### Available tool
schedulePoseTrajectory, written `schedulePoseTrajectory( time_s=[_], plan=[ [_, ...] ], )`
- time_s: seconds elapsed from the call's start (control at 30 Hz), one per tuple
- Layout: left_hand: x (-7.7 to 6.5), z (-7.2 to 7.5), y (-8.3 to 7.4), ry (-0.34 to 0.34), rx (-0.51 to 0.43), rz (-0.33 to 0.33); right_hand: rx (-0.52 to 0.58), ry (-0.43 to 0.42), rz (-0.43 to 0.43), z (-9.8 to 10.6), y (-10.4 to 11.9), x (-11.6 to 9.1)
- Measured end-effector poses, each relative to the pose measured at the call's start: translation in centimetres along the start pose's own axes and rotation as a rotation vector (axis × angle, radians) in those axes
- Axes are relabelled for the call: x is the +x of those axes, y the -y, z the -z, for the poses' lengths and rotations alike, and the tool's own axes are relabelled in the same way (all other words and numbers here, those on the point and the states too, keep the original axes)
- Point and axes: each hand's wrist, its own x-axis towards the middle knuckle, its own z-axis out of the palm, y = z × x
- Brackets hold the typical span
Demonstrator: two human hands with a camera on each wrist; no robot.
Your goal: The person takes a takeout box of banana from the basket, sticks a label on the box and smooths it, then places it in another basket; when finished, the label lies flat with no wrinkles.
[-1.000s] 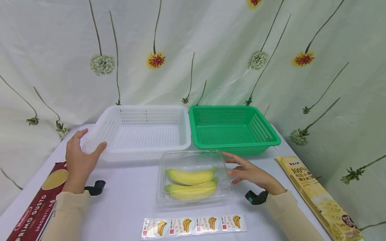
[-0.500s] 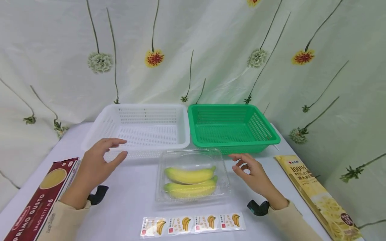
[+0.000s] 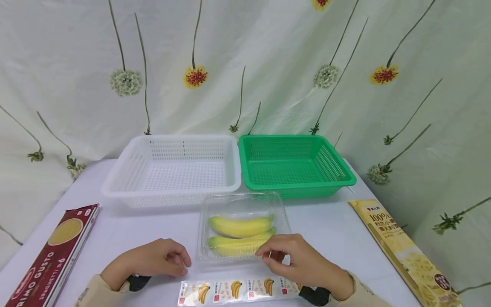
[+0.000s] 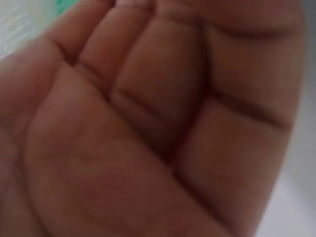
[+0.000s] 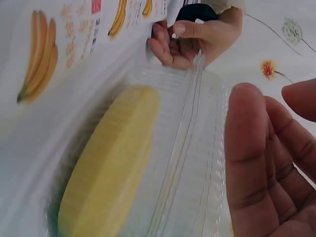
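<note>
Flower-printed cloth (image 3: 280,51) is hung behind a white-covered worktop (image 3: 326,230). By the left hand (image 3: 153,258) nothing is held; its fingers are loosely curled just beyond the near end of a label strip (image 3: 230,293), on which bananas are pictured beside Chinese characters too small to be read reliably. By the right hand (image 3: 299,260) nothing is held either, index finger and thumb being parted by a narrow gap. Just past these fingers, a clear box (image 3: 245,206) is set, its near right corner partly covered by them in the head view; whether it is touched cannot be told. Two bananas (image 3: 241,227) are enclosed in it. Farther beyond the fingers, a white basket (image 3: 172,194) and a green basket (image 3: 299,187) are placed side by side. Left of the left fingers, "GUSTO" and "SPAGHETTI" are printed on a red packet (image 3: 61,256); right of the right fingers, "100%" is shown above Chinese characters on a yellow packet (image 3: 402,251).
</note>
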Motion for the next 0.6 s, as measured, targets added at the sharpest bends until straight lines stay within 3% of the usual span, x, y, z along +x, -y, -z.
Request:
schedulePoseTrajectory(
  time_s=[0.13,0.3,0.43,0.6],
  plan=[
    [0.9,-1.1,-0.3,0.043,-0.086,0.026,0.005,0.197,-0.031,-1.9,0.6,0.7],
    [1.5,-1.3,-0.1,0.110,-0.164,0.012,-0.009,0.394,-0.056,-4.4,0.1,1.3],
    [1.7,-1.2,-0.1,0.166,-0.238,0.014,0.015,0.485,-0.098,-6.1,-0.6,2.0],
    [1.9,-1.1,-0.4,0.196,-0.261,0.027,0.058,0.523,-0.135,-7.8,-1.2,3.6]
  ],
)
